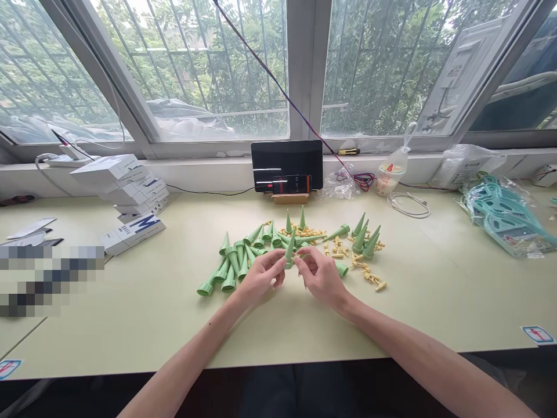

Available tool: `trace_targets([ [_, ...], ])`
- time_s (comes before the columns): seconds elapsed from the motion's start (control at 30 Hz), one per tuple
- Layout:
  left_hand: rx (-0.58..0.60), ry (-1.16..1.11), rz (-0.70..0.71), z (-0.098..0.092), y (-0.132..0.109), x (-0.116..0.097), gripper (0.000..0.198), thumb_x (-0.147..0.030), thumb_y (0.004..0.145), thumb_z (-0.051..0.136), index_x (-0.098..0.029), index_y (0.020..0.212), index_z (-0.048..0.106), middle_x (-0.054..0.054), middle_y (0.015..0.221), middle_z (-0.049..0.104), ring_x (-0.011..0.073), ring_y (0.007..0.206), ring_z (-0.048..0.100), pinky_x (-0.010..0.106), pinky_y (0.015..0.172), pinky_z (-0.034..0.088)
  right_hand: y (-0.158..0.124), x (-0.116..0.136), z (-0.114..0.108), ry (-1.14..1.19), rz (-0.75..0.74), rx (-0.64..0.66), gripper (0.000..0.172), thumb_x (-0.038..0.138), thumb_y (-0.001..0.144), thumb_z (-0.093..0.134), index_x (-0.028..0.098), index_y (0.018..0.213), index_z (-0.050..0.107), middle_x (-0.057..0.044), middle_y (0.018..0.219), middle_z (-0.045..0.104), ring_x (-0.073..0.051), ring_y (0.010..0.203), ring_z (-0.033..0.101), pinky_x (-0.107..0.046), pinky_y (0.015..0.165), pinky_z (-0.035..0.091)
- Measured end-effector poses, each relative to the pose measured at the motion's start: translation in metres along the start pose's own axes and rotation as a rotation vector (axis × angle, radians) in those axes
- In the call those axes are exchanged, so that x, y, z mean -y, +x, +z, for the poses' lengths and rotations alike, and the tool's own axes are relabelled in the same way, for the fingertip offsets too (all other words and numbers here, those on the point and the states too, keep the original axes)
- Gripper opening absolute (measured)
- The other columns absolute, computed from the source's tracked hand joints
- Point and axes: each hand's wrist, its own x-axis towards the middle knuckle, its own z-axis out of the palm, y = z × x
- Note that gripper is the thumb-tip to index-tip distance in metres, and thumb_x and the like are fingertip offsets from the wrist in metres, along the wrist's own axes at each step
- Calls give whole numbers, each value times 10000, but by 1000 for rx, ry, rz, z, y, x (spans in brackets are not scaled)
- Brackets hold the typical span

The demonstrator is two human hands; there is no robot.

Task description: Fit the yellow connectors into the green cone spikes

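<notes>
My left hand (265, 273) is closed on a green plastic watering spike (290, 247), which stands point up between thumb and fingers. Close against its right side, the fingertips of my right hand (319, 273) pinch a small yellow valve (295, 255), mostly covered by the fingers. Many loose green spikes (233, 258) lie piled to the left and behind my hands. Several more spikes (361, 238) stand upright at the right, with yellow pegs near their bases. Loose yellow valves (337, 249) are scattered behind and to the right of my right hand.
A phone (291, 184) leans against a dark tablet (285, 162) at the back. White boxes (134, 191) are stacked at the left. A bagged cup (389, 177), a white cable (409, 204) and teal plastic parts in clear bags (507, 215) lie to the right.
</notes>
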Motion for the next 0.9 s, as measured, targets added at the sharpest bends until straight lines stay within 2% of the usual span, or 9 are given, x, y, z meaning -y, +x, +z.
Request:
trace_targets([
  [0.13, -27, -35, -14, -1, 0, 1, 369, -453, 914, 603, -164, 1135, 666, 28, 796, 580, 77, 549, 458, 224, 496, 402, 0, -1, 0, 3, -21, 20, 252, 416, 961, 518, 192, 1069, 559, 8, 656, 604, -129, 484, 545, -243, 474, 446],
  [0.37, -3, -13, -30, -1, 1, 1, 384, -477, 911, 597, -160, 1118, 660, 30, 818, 586, 71, 537, 450, 215, 480, 405, 1, -7, -1, 28, -25, 23, 249, 442, 967, 511, 199, 944, 558, -5, 684, 624, -121, 464, 544, -246, 473, 455],
  [0.6, 8, 2, -25, -1, 0, 0, 392, -467, 909, 608, -161, 1151, 647, 1, 702, 550, 79, 529, 450, 213, 479, 407, 0, -6, -2, -3, -11, 43, 310, 468, 986, 468, 206, 862, 577, 3, 642, 599, -121, 453, 532, -245, 458, 426],
  [0.77, 6, 2, -17, 0, 0, -2, 402, -476, 887, 633, -166, 1142, 660, 24, 755, 607, 77, 530, 454, 216, 480, 416, 0, -6, -2, -37, -20, 54, 332, 449, 998, 441, 219, 774, 523, 22, 580, 543, -119, 438, 482, -246, 449, 378],
  [0.9, 12, -3, -19, -1, 0, 0, 422, -485, 874, 647, -164, 1147, 661, 21, 720, 620, 80, 517, 453, 222, 481, 411, 0, -7, -2, -75, -37, 42, 342, 447, 1001, 428, 225, 752, 501, 42, 536, 465, -121, 434, 425, -251, 450, 334],
])
